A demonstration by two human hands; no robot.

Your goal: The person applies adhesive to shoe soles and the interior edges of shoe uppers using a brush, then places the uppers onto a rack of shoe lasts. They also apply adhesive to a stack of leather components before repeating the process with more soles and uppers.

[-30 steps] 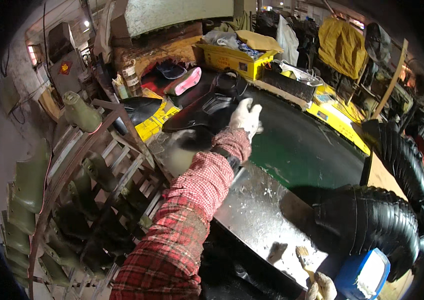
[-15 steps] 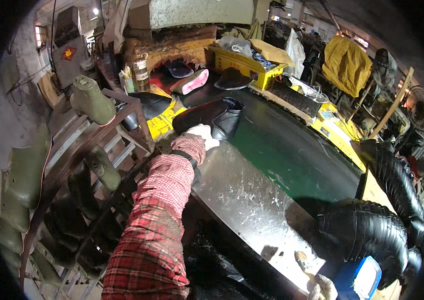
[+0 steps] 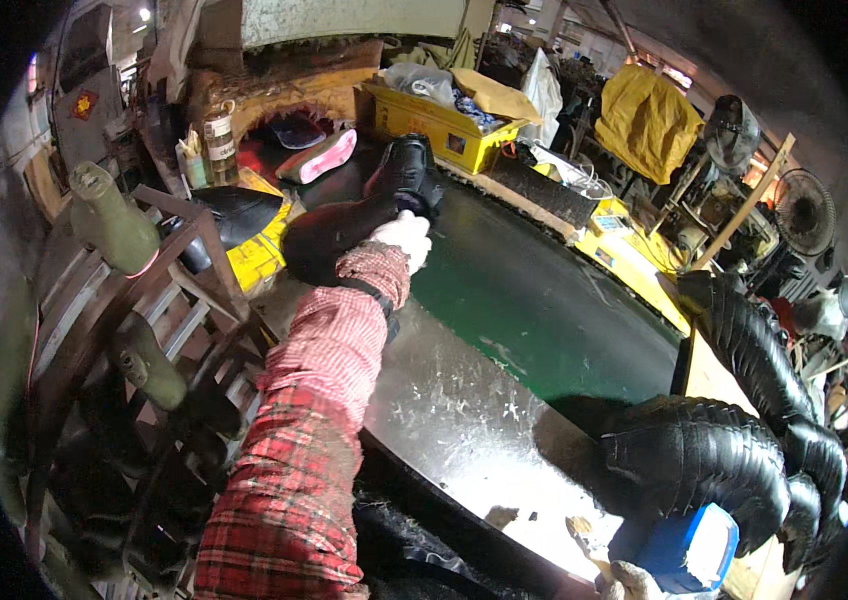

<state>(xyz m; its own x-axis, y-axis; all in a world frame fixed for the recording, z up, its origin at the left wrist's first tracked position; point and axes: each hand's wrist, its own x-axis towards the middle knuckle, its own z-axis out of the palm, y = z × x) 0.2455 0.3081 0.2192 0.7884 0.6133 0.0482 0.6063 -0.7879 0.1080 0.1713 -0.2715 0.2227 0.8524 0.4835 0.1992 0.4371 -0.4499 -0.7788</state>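
My left hand (image 3: pixel 404 240), in a whitish glove, reaches forward over the bench. Its fingers are closed on a black rubber boot (image 3: pixel 339 228), which lies tilted with part of it stretching away from me. At the lower edge, my gloved right hand (image 3: pixel 634 580) shows only in part. It is closed round a small brush (image 3: pixel 580 530) with a pale handle. Touching or just beside that hand is a blue container (image 3: pixel 689 550) with a bright whitish inside. Beneath my left arm, the metal sheet (image 3: pixel 444 400) on the bench is scuffed and shiny.
Green boots (image 3: pixel 114 225) hang on a rack (image 3: pixel 184 235) at the left. Stacked black boot pieces (image 3: pixel 694 455) stand at the right. A yellow crate (image 3: pixel 424 130), a pink-topped sole piece (image 3: pixel 319 158) and a bottle (image 3: pixel 220 140) are at the back. A fan (image 3: pixel 806 212) stands far right.
The black boot in my left hand has turned, its far end now pointing away from me. The view has shifted right. My right hand stays low beside the blue container.
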